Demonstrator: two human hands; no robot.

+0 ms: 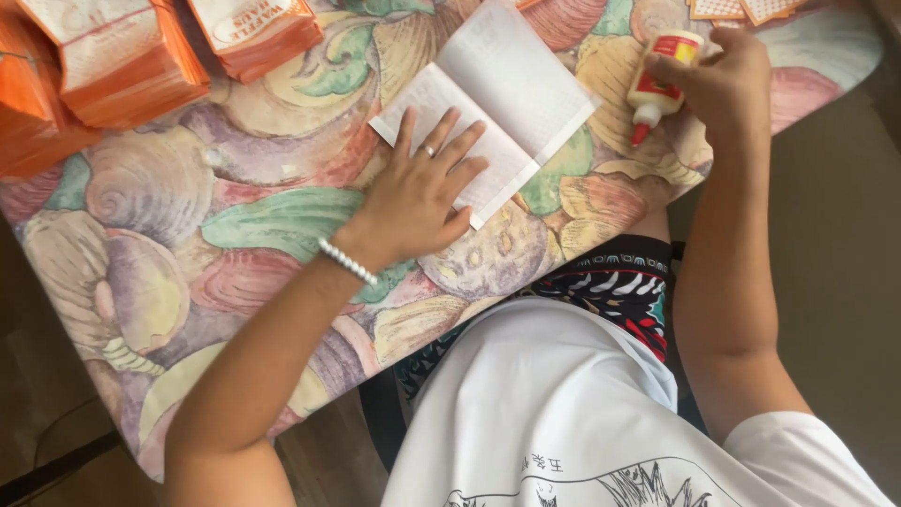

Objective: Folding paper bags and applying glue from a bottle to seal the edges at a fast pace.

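The right hand [718, 80] has its fingers wrapped around a small glue bottle [660, 83], white with a yellow and red label, held tilted so that its red nozzle points down and toward the person's left, hanging just above the tablecloth; the left hand [418, 192] lies flat with fingers spread wide, holding nothing, pressing on the near flap of a white folded sheet of paper [497, 103]; that sheet lies to the left of the nozzle, near it but not touching, its long axis running diagonally from the left palm up and away toward the far table edge; the right hand is the nearer to the sheet's free far flap; beyond, stacks of orange packets [122, 61] sit on the flowered tablecloth [188, 244], well apart from both hands.
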